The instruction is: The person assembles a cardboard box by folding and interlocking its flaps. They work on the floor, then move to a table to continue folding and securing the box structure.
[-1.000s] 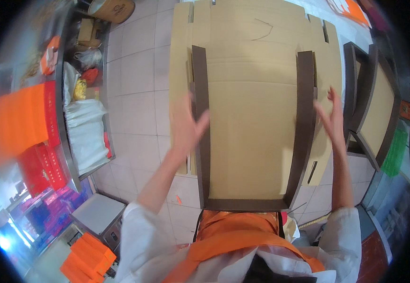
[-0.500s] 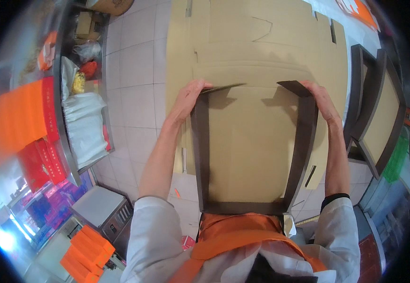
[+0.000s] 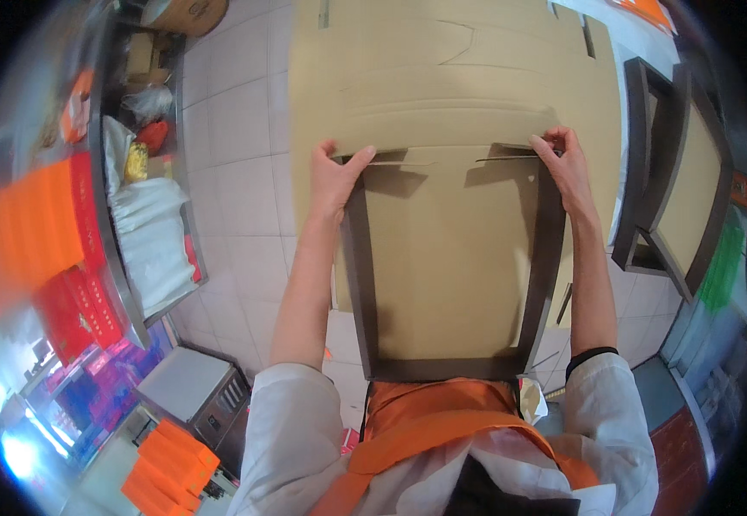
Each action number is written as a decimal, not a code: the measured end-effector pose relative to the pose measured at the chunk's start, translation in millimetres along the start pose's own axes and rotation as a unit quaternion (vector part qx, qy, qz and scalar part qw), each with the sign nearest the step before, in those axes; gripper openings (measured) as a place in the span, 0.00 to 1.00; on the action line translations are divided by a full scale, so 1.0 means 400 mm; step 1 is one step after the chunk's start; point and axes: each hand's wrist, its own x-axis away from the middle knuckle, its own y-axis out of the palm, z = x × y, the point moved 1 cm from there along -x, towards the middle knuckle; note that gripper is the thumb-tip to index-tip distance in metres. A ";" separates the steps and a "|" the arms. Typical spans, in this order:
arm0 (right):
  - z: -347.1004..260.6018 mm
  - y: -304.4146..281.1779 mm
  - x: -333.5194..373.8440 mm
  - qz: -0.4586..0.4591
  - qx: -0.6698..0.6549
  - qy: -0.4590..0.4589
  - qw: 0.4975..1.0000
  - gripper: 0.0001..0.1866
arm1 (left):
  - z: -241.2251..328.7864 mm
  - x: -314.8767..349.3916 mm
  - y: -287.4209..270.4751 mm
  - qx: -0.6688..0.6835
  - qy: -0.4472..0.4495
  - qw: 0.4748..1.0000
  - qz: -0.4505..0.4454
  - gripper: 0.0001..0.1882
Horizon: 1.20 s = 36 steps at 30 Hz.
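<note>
A cardboard box [image 3: 451,258], tan inside with dark brown folded side walls, lies in front of me with its near end against my orange apron [image 3: 442,400]. My left hand [image 3: 335,179] grips its far left corner, thumb on the inner side and fingers outside. At the far right corner my right hand [image 3: 569,172] grips in the same way. Two narrow corner flaps, the left flap [image 3: 391,156] and the right flap [image 3: 515,151], bend inward between my hands. Beyond them the far panel [image 3: 438,129] lies flat.
Flat tan cardboard sheets [image 3: 322,95] lie beneath and beyond the box. Partly folded brown trays [image 3: 687,172] stand at the right. On the left is a metal shelf [image 3: 141,310] with bags, and a grey boxy appliance [image 3: 189,383] sits at lower left.
My hands have rolled, bringing the thumbs to the inner side of the corners. Both corner flaps have turned to point straight across the far end. The box appears slightly further left.
</note>
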 end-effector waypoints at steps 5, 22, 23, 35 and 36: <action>0.009 0.008 0.000 0.044 0.015 -0.019 0.999 0.41 | -0.009 -0.014 0.000 0.039 -0.020 0.998 -0.049 0.43; 0.023 0.006 0.064 0.048 -0.032 -0.091 0.994 0.16 | -0.089 0.010 0.018 0.073 0.292 0.953 0.010 0.14; 0.025 0.006 0.062 0.040 -0.025 -0.082 0.995 0.15 | -0.093 0.006 0.019 0.067 0.305 0.950 0.015 0.13; 0.032 -0.010 0.027 -0.040 -0.085 -0.046 0.995 0.11 | -0.097 -0.010 -0.025 0.034 0.336 0.939 -0.066 0.09; 0.036 -0.010 0.024 -0.044 -0.096 -0.043 0.993 0.11 | -0.096 -0.011 -0.030 0.022 0.340 0.937 -0.074 0.09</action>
